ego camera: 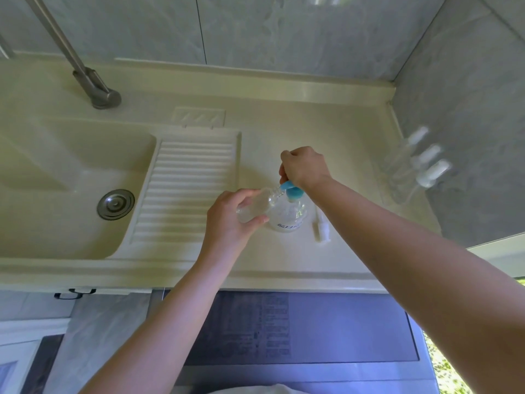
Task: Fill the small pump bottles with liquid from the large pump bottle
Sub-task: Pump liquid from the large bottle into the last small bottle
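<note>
Clear plastic, with a blue pump head, the large pump bottle (289,213) stands on the cream counter (284,123), and everything here is placed from it. Right hand (305,167) sits on top of its pump, fingers curled down around the blue head; left hand (231,216) grips one small bottle (255,206) just left of it, fingers wrapped round the body, tilted so the open neck meets the blue spout. Judging by that, the filling step is in hand: liquid is being pumped into this bottle, which seems partly full, though the clear contents are hard to read. Next calls for steady presses with the neck kept under the spout, then refitting the loose white pump top (321,227) lying on the counter just right of the large bottle. Count: one large bottle, one small bottle in hand, and three more small bottles (412,166), blurred, well to the right against the wall. Far left of the large bottle lie the ribbed drainboard (184,189) and sink (71,177).
</note>
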A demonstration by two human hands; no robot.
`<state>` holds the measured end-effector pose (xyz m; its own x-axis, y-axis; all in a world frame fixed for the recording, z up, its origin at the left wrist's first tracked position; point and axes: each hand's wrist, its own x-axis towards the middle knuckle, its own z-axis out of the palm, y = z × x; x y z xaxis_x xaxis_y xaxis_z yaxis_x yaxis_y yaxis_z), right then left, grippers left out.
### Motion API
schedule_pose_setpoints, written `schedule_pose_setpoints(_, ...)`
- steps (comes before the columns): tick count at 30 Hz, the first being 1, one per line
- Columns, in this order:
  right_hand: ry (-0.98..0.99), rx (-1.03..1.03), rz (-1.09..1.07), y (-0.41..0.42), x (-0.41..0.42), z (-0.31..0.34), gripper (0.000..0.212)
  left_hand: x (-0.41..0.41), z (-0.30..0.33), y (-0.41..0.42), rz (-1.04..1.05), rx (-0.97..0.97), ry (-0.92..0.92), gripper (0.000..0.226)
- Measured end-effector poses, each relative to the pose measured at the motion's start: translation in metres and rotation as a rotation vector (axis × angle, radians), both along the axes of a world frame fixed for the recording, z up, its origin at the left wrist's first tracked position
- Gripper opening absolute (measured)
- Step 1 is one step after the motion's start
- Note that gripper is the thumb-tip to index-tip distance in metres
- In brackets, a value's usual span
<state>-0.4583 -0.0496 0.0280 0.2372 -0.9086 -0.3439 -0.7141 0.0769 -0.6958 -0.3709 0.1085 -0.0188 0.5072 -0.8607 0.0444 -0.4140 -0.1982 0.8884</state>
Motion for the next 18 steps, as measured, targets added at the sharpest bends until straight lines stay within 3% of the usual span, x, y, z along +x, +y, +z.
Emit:
schedule_pose_setpoints(7,0.056,-0.096,0.033,0.0047,0.0021,-0.0042,0.042,-0.0017,0.0010,-0.0060,-0.005,0.005,0.000,0.051)
schedule_pose_setpoints(14,0.020,0.002,0.018,-0.0021,0.0007,0.0037,0.037,0.0003,0.0017,-0.0041,-0.005,0.007,-0.002,0.053)
schedule_pose_setpoints(18,0.037,-0.072,0.007,0.0024,0.0022,0.0004,0.038,0.0007,0.0012,-0.0040,0.001,0.012,-0.012,0.052)
